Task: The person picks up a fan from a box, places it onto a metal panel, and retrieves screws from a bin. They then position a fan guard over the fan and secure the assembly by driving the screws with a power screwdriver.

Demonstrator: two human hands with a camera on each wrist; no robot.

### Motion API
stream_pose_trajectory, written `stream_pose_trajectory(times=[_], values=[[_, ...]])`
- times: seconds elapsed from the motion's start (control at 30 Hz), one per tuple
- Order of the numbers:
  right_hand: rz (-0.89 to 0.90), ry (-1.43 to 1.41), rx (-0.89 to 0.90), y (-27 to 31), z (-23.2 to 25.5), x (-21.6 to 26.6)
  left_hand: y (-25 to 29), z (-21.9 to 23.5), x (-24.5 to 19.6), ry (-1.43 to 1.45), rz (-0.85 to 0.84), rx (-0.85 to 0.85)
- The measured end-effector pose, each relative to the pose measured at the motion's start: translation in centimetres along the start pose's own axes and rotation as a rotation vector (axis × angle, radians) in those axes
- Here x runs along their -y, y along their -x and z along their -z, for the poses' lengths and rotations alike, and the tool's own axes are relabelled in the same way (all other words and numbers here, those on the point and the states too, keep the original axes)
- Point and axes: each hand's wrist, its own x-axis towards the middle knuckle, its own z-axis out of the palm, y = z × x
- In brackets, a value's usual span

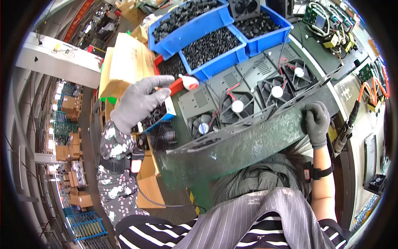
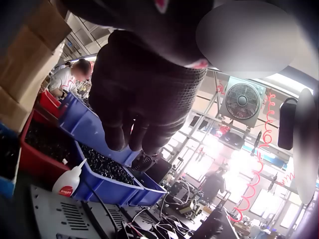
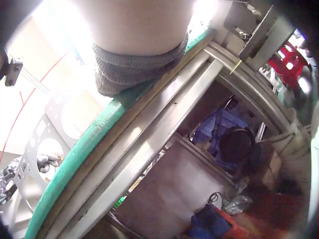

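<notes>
My left hand (image 1: pixel 143 99), in a grey glove, is raised over the left end of the table with fingers bent forward. Nothing shows in its grasp. In the left wrist view its dark fingers (image 2: pixel 139 99) point downward. My right hand (image 1: pixel 318 122), also gloved, rests loosely curled on the green tabletop (image 1: pixel 244 145) by its near edge. Only that glove's cuff shows in the right wrist view. Between the hands lie grey vented panels (image 1: pixel 201 99) and several black fans (image 1: pixel 237 106) with red wires. A long metal frame (image 1: pixel 265 113) with round cutouts stands along their near side.
Blue bins (image 1: pixel 215 50) of small black parts stand behind the panels. A white bottle (image 2: pixel 69 180) sits beside them. To the left are an open cardboard box (image 1: pixel 132 60) and a small blue-white box (image 1: pixel 169 108). A cable-hung driver (image 1: pixel 346 128) is at the right.
</notes>
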Motion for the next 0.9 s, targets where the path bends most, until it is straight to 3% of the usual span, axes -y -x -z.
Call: stream_pose_trajectory(times=[0.1, 0.13, 0.3, 0.37, 0.47, 0.67, 0.9], values=[[-0.013, -0.017, -0.003, 0.0, 0.0, 0.3, -4.3, 0.2, -1.0, -0.147, -0.050, 0.016], [-0.007, -0.018, 0.001, 0.2, 0.0, 0.7, -5.8, -0.3, 0.0, -0.304, -0.165, 0.023], [-0.011, -0.005, -0.016, -0.2, 0.2, 0.7, -12.8, -2.1, 0.4, -0.693, -0.241, 0.115], [-0.027, -0.002, 0.005, -0.1, 0.3, 0.8, -14.9, -3.4, 0.6, -0.854, -0.120, 0.178], [-0.044, -0.030, 0.006, -0.1, 0.3, 1.0, -16.6, -4.2, 1.5, -0.842, -0.135, 0.191], [-0.051, -0.004, 0.003, -0.2, 0.1, 1.1, -18.5, -5.7, -0.3, -0.885, 0.009, 0.019], [-0.036, -0.014, 0.000, -0.6, 0.9, 1.0, -19.3, -5.6, -0.1, -0.902, 0.062, 0.012]])
